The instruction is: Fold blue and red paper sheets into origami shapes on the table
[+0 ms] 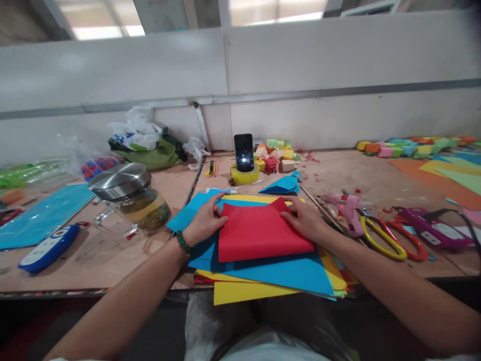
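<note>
Red paper [259, 233], folded, is pressed flat on a stack of blue and yellow sheets [285, 273] at the near edge of the counter [112, 260]. Its upper left edge is pinched by the fingers of the left hand [205, 220], while the right hand [304, 220] lies spread on its upper right corner, fingers flat and gripping nothing. Scissors [387, 240] and a pink glue gun [347, 208] lie just right; a lidded glass jar [130, 198] stands to the left.
</note>
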`<state>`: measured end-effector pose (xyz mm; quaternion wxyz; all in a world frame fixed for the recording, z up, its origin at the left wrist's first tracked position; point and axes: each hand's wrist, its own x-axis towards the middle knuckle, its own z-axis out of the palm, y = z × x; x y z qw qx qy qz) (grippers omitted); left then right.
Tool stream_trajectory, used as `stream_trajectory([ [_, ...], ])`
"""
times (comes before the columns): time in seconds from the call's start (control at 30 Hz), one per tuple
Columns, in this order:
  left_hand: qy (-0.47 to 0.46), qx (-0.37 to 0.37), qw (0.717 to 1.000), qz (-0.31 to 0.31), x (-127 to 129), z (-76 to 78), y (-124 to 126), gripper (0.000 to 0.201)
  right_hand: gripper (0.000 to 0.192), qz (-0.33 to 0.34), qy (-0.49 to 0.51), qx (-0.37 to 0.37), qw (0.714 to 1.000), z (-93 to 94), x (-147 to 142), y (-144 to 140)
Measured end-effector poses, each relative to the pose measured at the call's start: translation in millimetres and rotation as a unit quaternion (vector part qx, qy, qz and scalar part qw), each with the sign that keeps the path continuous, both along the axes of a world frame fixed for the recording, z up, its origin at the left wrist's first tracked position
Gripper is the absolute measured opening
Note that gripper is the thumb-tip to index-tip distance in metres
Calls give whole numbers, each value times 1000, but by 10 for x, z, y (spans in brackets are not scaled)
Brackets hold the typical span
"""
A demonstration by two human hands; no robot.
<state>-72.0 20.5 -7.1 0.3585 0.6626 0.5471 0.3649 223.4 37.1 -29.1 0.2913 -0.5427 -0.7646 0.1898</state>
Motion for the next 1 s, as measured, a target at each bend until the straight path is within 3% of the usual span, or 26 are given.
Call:
stream_trajectory([
  [0.17,255,44,963,-71,-18,-66,-26,80,49,-8,-177,-27,984,43,-76,-101],
  [0.3,377,186,903,-89,-29,-39,-28,68,54,-7,-232,-42,972,104,-105,-137],
  [0.4,410,241,851,-223,-9,51,29,42,57,-7,-247,-51,968,125,-108,-135],
  [0.47,403,201,824,-343,33,153,81,39,59,-7,-250,-56,967,135,-109,-136],
  [0.53,416,150,809,-388,127,268,106,36,60,-6,-248,-62,967,148,-112,-140],
  [0.63,503,133,783,-342,395,368,39,28,59,-5,-243,-65,968,160,-114,-144],
  [0.7,565,135,767,-270,614,346,-59,36,59,-4,-237,-60,970,149,-110,-142],
  [0.77,591,163,754,-237,790,263,-156,39,59,-2,-231,-54,971,125,-105,-140],
  [0.9,594,246,727,-243,871,68,-235,36,58,8,-233,-38,972,84,-102,-139],
  [1.0,582,269,725,-252,795,2,-210,53,56,12,-254,-39,966,133,-103,-136],
])
